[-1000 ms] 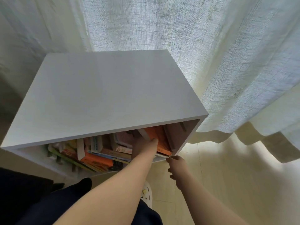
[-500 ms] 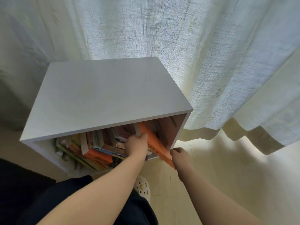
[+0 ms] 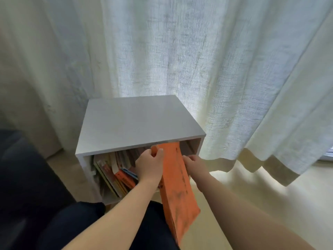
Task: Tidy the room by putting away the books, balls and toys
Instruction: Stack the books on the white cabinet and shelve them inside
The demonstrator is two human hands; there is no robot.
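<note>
left hand (image 3: 150, 166): fingers curled round orange book (image 3: 175, 181) top corner | right hand (image 3: 193, 164): pinching its right edge | book: tilted, top at shelf (image 3: 138, 121) front opening, right side | other books (image 3: 115, 174): leaning inside, left

a home room — floor-length curtains (image 3: 198, 60), low white bookshelf (image 3: 137, 121) of books (image 3: 115, 172).

Matt white shelf (image 3: 137, 121); coarse-weave cloth curtain (image 3: 180, 51).
</note>
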